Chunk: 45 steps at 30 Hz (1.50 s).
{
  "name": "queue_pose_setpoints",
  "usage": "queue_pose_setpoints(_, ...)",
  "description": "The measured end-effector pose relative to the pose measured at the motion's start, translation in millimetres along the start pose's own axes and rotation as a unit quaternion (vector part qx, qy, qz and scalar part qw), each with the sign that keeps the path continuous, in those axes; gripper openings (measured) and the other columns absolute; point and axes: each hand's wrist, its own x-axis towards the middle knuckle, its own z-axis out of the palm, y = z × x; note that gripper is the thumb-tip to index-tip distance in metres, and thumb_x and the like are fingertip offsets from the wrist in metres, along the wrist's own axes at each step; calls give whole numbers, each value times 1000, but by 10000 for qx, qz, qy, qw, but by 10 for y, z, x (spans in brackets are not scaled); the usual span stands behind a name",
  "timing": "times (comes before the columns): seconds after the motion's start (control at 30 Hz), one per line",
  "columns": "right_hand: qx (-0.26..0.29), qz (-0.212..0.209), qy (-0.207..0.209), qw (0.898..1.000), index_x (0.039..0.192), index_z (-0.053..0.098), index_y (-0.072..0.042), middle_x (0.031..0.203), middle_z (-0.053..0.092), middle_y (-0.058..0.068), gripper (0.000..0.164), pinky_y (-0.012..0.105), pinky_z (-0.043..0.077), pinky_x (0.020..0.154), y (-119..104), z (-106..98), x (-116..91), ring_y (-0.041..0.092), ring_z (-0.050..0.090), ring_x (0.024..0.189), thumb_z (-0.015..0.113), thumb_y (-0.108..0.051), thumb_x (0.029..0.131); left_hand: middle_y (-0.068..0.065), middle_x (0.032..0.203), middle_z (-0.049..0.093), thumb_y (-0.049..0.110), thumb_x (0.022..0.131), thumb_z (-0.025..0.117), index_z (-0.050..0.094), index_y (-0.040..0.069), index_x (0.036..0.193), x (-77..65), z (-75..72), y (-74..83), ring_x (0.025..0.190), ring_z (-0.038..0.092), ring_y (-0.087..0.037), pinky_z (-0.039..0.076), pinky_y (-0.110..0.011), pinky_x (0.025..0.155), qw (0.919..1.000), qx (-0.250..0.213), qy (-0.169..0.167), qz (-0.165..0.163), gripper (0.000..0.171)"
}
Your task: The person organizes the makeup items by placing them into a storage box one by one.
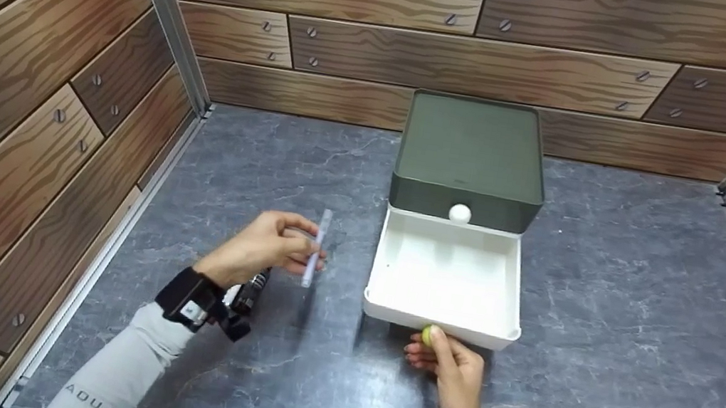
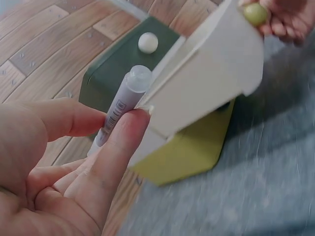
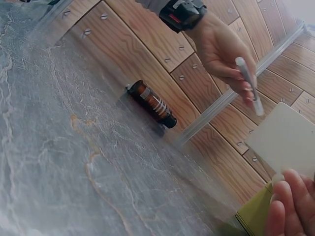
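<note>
My left hand [image 1: 260, 245] pinches a slim, pale lavender marker [image 1: 310, 272] between thumb and fingers, holding it in the air to the left of the drawer unit. A barcode shows on its barrel in the left wrist view. At the drawer unit, my right hand [image 1: 456, 376] has its thumb and fingers on the round yellow-green knob [image 1: 427, 335] of the white drawer [image 1: 445, 281], which is pulled out toward me. The inside of that drawer looks bare. Above it, the dark green drawer section [image 1: 472, 148] with a white knob [image 1: 459, 213] is closed.
A dark bottle [image 3: 151, 104] with a printed label is on the grey marbled table [image 1: 618, 328], partly hidden by the left wrist in the head view. Beneath the white drawer is a yellow-green section [image 2: 189, 152]. Wood-patterned panels [image 1: 470, 65] surround the table at back and sides.
</note>
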Motion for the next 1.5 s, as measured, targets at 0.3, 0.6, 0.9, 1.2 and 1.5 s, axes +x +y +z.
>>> queue_pose_setpoints(0.3, -7, -6, 47, 10000, 94, 66, 18, 70, 72, 5, 37, 30, 60, 60, 1, -7, 7, 17, 70, 63, 54, -16, 101, -29, 111, 68, 4, 88, 68, 51, -5, 127, 85, 284, 108, 93, 74, -30, 61, -42, 84, 9995, -31, -254, 191, 44)
queue_pose_setpoints(0.6, 12, 47, 11, 10000, 94, 66, 18, 70, 73, 6, 37, 33, 61, 61, -7, -7, 4, 17, 70, 63, 54, -17, 101, -27, 112, 69, 8, 87, 71, 56, 1, 124, 205, 600, 233, 95, 73, -31, 61, -41, 84, 9975, 118, -670, 168, 40)
queue_pose_setpoints(0.9, -13, 93, 55, 9999, 94, 66, 18, 69, 73, 4, 37, 31, 61, 61, -4, -6, 17, 16, 70, 63, 54, -16, 101, -27, 112, 68, 5, 89, 69, 55, -4, 123, 444, 969, 339, 87, 74, -25, 62, -37, 81, 9922, 395, -1177, -67, 38)
queue_pose_setpoints(1.2, 11, 69, -8, 10000, 94, 65, 20, 68, 72, 4, 39, 31, 60, 60, -8, -4, 14, 16, 70, 62, 53, -16, 101, -24, 104, 71, 3, 89, 68, 58, -2, 116, 597, 1144, 332, 79, 74, -22, 62, -35, 78, 9923, 371, -1156, -228, 29)
queue_pose_setpoints(1.5, 26, 45, -33, 10000, 93, 66, 19, 68, 72, 4, 37, 33, 61, 60, 13, -5, 9, 15, 69, 61, 52, -14, 101, -15, 93, 71, 1, 89, 68, 63, -3, 106, 710, 1326, 406, 75, 72, -20, 62, -32, 77, 9874, 576, -1356, -576, 18)
